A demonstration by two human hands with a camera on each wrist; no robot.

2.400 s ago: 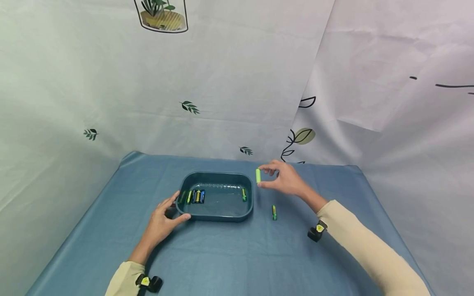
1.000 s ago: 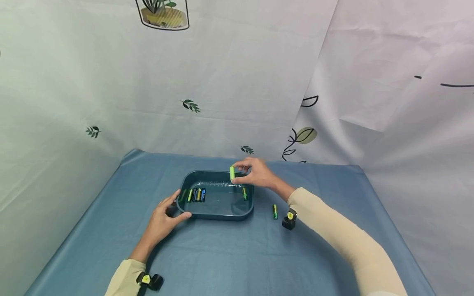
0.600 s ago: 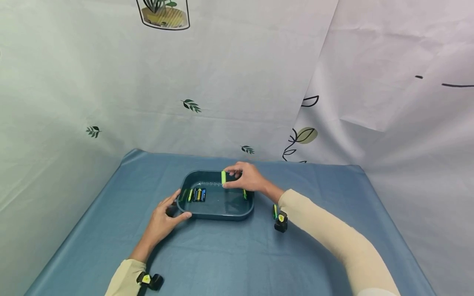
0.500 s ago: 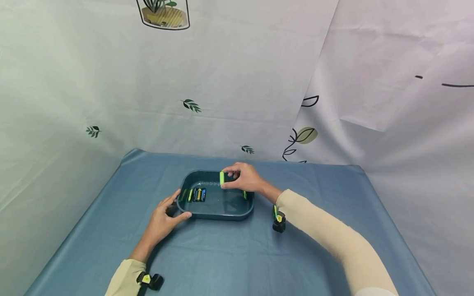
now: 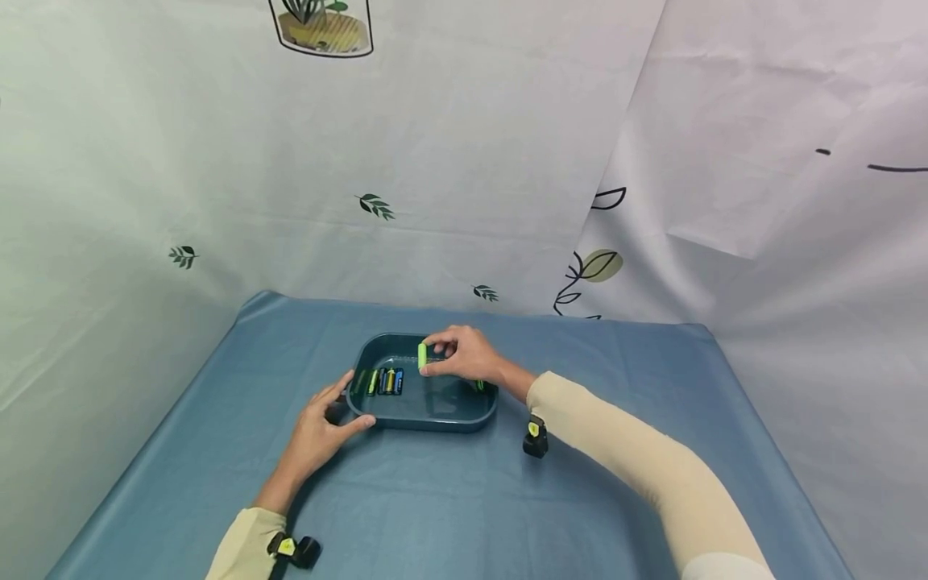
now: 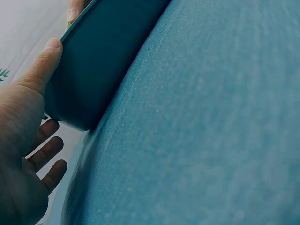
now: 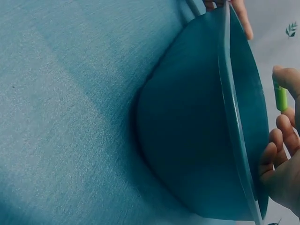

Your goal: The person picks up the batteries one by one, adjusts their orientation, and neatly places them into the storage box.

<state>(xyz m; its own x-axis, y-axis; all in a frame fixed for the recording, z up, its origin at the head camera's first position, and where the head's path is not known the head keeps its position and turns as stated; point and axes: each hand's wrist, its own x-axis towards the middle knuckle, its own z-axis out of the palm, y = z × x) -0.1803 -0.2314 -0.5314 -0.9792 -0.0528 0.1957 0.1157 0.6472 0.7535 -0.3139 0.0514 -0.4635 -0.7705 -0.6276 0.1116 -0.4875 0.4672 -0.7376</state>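
My right hand pinches a light green battery upright between thumb and fingertips, over the back middle of a dark teal tray. The right wrist view shows the battery beyond the tray's rim. At the tray's left end, my left hand holds the near corner, thumb on the rim and the other fingers spread along the side. Inside lies a row of several batteries: a green one, a dark one, a gold one and a blue one. Another green battery is partly hidden beneath my right hand.
A blue cloth covers the table. Pale printed fabric hangs behind and on both sides. Each wrist carries a small black camera, as on the right wrist.
My right hand has carried the light green battery leftward from beside the tray to above it, and lower. The right sleeve now hides the battery on the cloth. The left hand has stayed put.
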